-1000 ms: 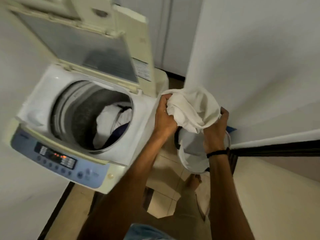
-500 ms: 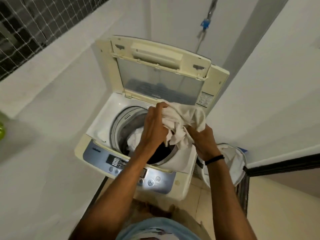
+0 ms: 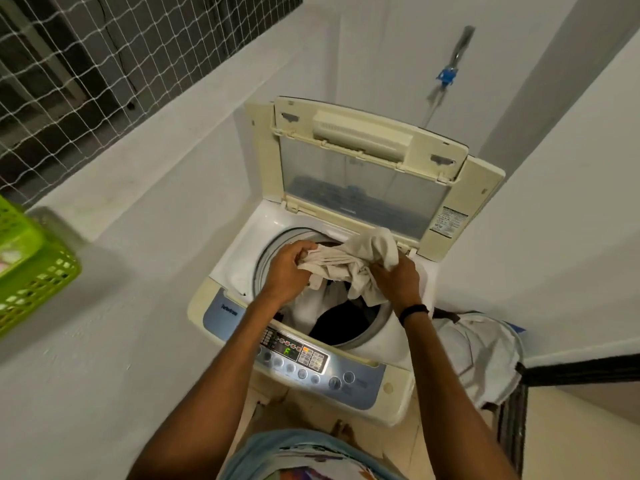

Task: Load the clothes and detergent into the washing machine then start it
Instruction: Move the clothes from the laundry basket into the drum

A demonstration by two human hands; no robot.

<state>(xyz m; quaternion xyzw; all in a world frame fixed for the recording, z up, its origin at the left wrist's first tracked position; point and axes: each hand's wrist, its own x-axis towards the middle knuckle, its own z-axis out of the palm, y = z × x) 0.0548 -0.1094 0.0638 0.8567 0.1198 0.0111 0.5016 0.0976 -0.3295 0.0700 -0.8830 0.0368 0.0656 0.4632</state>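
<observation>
Head view: left hand (image 3: 285,271) and right hand (image 3: 394,277) each keep a closed grip on a white cloth (image 3: 349,261), stretched roughly left-right over the washer (image 3: 239,271) drum's rear rim; dark laundry, seemingly, below.

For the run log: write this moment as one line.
step: loading | both hands grip white cloth over drum | lid open | detergent: unseen

Green plastic basket (image 3: 33,271) at left, netted window (image 3: 104,64), blue wall tap (image 3: 446,76)
</observation>
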